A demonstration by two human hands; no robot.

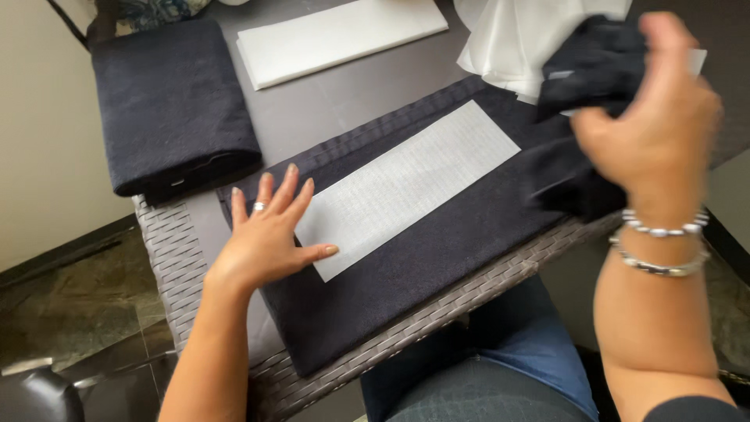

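A dark navy cloth (437,250) lies spread across the near part of a wicker-edged table (168,250). On it rests a long white rectangular strip (406,184). My left hand (269,230) lies flat with fingers spread on the cloth's left end, its thumb touching the strip's near corner. My right hand (656,129), blurred, grips the right end of the same dark cloth and lifts it above the table, folding it over toward the left.
A folded dark cloth stack (172,101) sits at the far left of the table. A folded white sheet (336,35) lies at the far centre, and loose white fabric (516,39) at the far right. My blue-jeaned legs (500,359) are below the table edge.
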